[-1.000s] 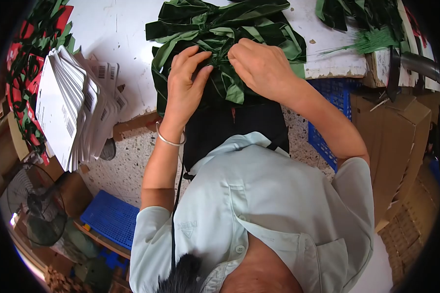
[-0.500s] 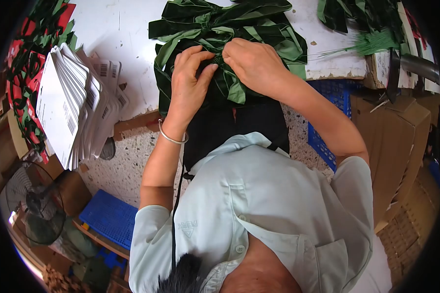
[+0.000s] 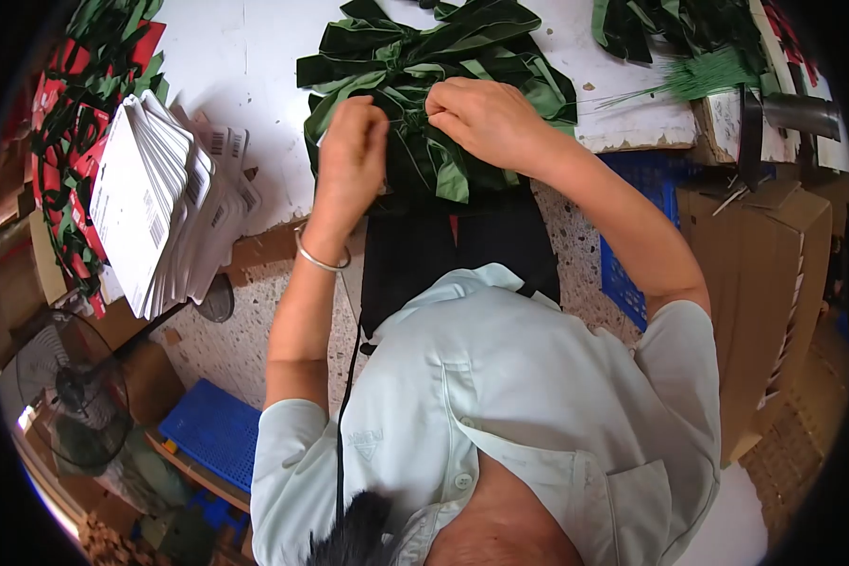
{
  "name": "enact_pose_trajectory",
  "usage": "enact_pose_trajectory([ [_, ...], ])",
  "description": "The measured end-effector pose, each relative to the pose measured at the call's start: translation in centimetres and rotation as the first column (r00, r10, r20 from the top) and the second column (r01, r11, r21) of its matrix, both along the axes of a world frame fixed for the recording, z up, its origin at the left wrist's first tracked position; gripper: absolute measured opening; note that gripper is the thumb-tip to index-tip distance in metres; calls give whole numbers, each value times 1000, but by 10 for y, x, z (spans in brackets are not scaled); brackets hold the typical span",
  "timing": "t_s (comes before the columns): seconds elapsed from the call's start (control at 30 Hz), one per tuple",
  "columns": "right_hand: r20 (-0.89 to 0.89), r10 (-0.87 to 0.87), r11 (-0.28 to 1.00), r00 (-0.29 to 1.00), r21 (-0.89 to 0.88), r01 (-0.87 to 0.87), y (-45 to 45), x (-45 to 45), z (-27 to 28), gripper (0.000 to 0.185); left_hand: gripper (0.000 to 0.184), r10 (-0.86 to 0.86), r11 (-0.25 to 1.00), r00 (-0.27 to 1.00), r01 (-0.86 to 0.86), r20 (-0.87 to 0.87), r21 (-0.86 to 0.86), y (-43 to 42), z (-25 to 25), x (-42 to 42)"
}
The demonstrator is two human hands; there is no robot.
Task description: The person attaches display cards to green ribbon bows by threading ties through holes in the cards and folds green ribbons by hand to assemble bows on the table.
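Note:
A pile of dark green velvety ribbon bows [image 3: 424,52] lies at the table's front edge. My left hand [image 3: 354,146], with a silver bangle on its wrist, is over the pile's left side, its fingers curled together. Whatever may be between those fingers is hidden. My right hand [image 3: 476,113] is bent over the middle of the bows, fingers closed in a pinch at the knot area; what it pinches is too small to make out. The two hands are apart, with green ribbon between them.
White barcoded cards [image 3: 156,208] stand fanned at the left, beside red cards with green ribbons [image 3: 90,141]. Green wires [image 3: 712,77] lie at the right of the white table [image 3: 217,57]. Cardboard boxes [image 3: 740,274], a fan [image 3: 71,377] and a blue crate [image 3: 212,429] are lower down.
My left hand has drawn away from the knot area toward the left and its fingers have curled in. My right hand stays near the knot. The view has shifted slightly.

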State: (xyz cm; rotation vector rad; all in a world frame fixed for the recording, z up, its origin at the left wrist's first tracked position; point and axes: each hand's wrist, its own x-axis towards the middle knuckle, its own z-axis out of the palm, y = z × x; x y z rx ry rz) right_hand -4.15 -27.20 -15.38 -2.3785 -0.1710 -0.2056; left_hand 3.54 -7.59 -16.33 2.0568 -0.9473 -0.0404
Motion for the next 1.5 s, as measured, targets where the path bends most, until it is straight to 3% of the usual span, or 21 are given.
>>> enact_pose_trajectory([
  [0.03,8,-4,1000,1000,-4,4,-4,0,2,11,8,33,999,999,-33,11,-40,6,0,9],
  [0.07,4,-30,999,1000,-22,30,-9,-1,3,11,4,115,981,920,-165,-376,-102,14,4,14],
  [0.13,14,-48,999,999,10,48,-16,-3,1,10,11,109,911,802,-317,-587,-264,25,19,23],
  [0.23,43,-59,998,997,30,57,-15,-3,-3,10,16,-156,707,664,-442,-732,-552,23,16,16],
  [0.33,29,-88,995,996,55,86,-15,-1,-3,11,23,-274,582,604,-515,-748,-629,-1,4,-13],
  [0.5,41,-87,995,995,59,84,-14,-3,-3,11,27,-207,596,579,-565,-789,-571,-18,-7,-25],
  [0.6,53,-81,996,995,48,78,-13,-4,-6,10,21,-126,690,657,-481,-744,-542,-19,-9,-20],
  [0.67,78,-71,997,994,34,68,-14,-3,-5,10,19,-110,664,657,-510,-746,-547,-6,2,-3],
  [0.73,46,-70,997,996,13,70,-11,-6,-2,10,16,39,540,718,-600,-694,-590,5,25,22],
  [0.8,80,-79,996,994,-23,81,-6,-8,-3,8,15,69,557,750,-576,-658,-598,0,28,21],
  [0.87,130,-80,994,988,-66,89,-4,-7,-5,7,15,16,716,696,-509,-717,-478,-21,16,-11],
  [0.9,194,-70,981,978,-163,102,-2,-8,-6,6,19,83,833,749,-415,-658,-367,-28,4,-25],
  [0.93,257,-54,958,965,-259,122,-1,-9,-4,6,20,158,837,776,-434,-611,-335,-35,-12,-35],
  [0.97,332,32,901,943,-417,116,-1,-11,9,6,20,125,814,826,-402,-550,-419,-36,-18,-39],
  [1.03,365,98,811,926,-569,138,10,-12,21,5,19,29,808,762,-399,-647,-433,-34,-16,-31],
  [1.2,338,170,681,926,-719,138,24,-6,30,7,19,25,822,759,-387,-651,-419,-29,-17,-25],
  [1.27,358,118,815,926,-568,115,24,-2,29,8,19,14,815,754,-390,-657,-430,-29,-18,-25],
  [1.3,366,124,814,923,-569,117,24,0,26,8,19,12,804,737,-408,-675,-432,-30,-17,-26],
  [1.37,503,52,974,863,-215,66,27,-1,15,12,19,15,799,740,-413,-673,-436,-31,-18,-25],
  [1.43,485,-2,994,874,-96,56,32,-5,1,14,19,-13,813,729,-391,-684,-432,-30,-17,-24],
  [1.5,237,-298,909,925,366,199,41,-5,-7,11,19,21,820,726,-406,-688,-403,-30,-13,-25],
])
